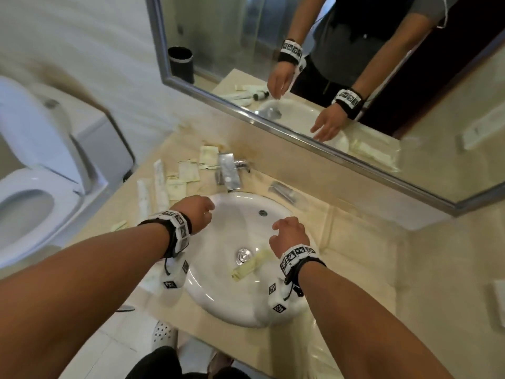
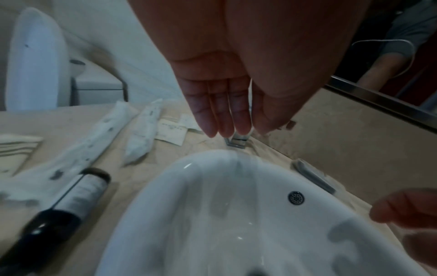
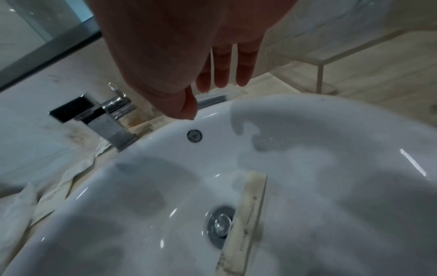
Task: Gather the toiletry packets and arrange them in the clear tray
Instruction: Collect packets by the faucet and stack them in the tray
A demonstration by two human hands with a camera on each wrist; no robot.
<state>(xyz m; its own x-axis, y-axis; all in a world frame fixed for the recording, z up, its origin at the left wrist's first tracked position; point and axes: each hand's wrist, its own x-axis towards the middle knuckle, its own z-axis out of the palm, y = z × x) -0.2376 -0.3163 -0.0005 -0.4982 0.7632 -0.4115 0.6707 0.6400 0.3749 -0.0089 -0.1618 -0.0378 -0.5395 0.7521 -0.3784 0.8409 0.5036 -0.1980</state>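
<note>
Several toiletry packets lie on the beige counter left of the tap: long white packets [image 1: 161, 184] [image 2: 141, 134] and flat cream sachets [image 1: 188, 170]. One cream packet [image 1: 251, 266] [image 3: 248, 214] lies in the white sink [image 1: 218, 296] beside the drain. My left hand [image 1: 196, 212] [image 2: 227, 115] hovers over the sink's left rim, fingers relaxed, holding nothing. My right hand [image 1: 289, 233] [image 3: 222, 74] hangs over the right side of the basin, also with nothing in it. The clear tray [image 3: 319, 61] stands on the counter to the right of the sink.
A chrome tap [image 1: 228, 170] stands behind the basin, with a grey wrapped item [image 1: 282, 191] to its right. A dark bottle [image 2: 78, 192] lies on the counter left of the sink. A toilet [image 1: 32, 187] is at the far left, and a mirror [image 1: 300, 64] hangs above.
</note>
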